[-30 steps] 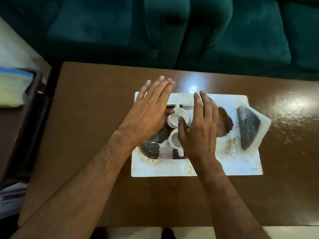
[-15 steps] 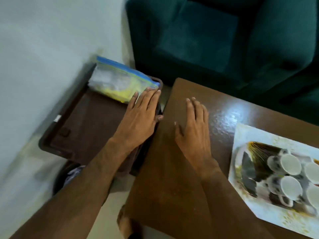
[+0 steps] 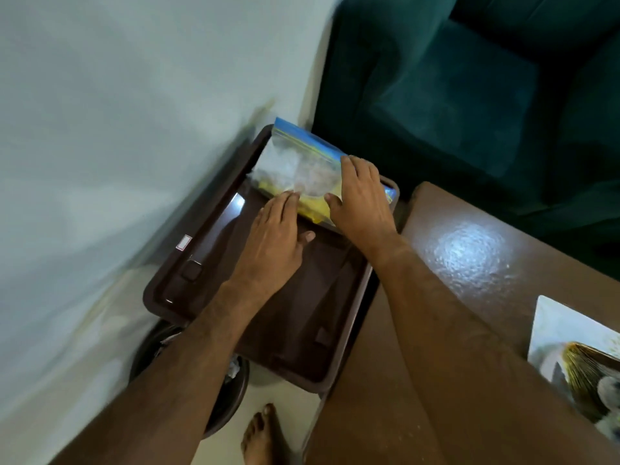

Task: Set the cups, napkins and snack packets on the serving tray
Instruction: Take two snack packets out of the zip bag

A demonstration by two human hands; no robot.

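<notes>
A clear zip bag [image 3: 295, 169] with a blue seal strip and yellow and white contents lies at the far end of a dark brown tray [image 3: 188, 280] beside the table. My right hand [image 3: 362, 199] lies across the bag's right end, fingers over its far edge and thumb pressed on its front. My left hand [image 3: 271, 243] is flat over the brown tray, its fingertips touching the bag's near edge. At the lower right edge, a white patterned tray [image 3: 553, 327] on the table holds a cup [image 3: 609, 387] that is mostly cut off.
The glossy brown table [image 3: 469, 263] fills the right side, with a dark green sofa [image 3: 469, 95] behind it. A pale wall stands to the left. Under the brown tray sits a dark round bin [image 3: 228, 401], and my bare foot [image 3: 265, 437] is on the floor.
My view swung left from the white tray of cups to the brown tray. Both hands left the cups, crossed the table edge and reached the zip bag.
</notes>
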